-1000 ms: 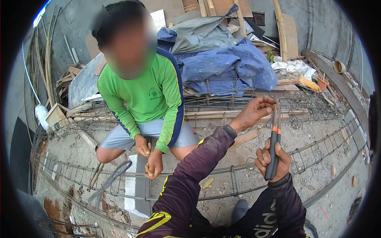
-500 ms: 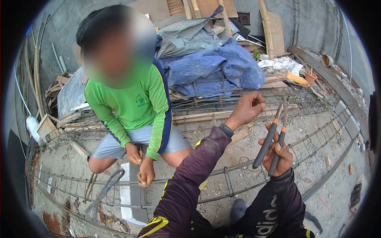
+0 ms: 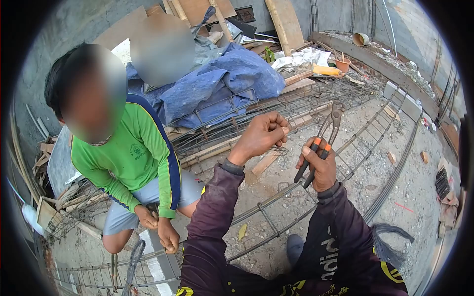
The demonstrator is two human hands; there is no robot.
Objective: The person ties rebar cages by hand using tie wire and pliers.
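Observation:
My right hand (image 3: 320,165) grips a pair of pincers (image 3: 336,112) by their dark handles with orange collars, the metal head pointing up and away. To its left, my left hand (image 3: 264,134) is raised with thumb and fingertips pinched together. Whatever lies in that pinch is too small to make out; it may be thin wire. Both hands hover above a long rebar cage (image 3: 266,217) lying low over the ground. A bundle of thin dark wire (image 3: 390,244) rests near my right forearm.
Across the cage, a person in a green shirt (image 3: 140,153) squats with hands low, near a white-faced block (image 3: 155,254) and another wire bundle (image 3: 134,261). Behind lie a blue tarp (image 3: 217,81) and more rebar cages. Long rods (image 3: 392,185) run along the right.
My view has swung to the right, so the person and tarp sit further left. The pincers have turned, showing their head more face-on, and their handles look closer together. My left hand stays pinched.

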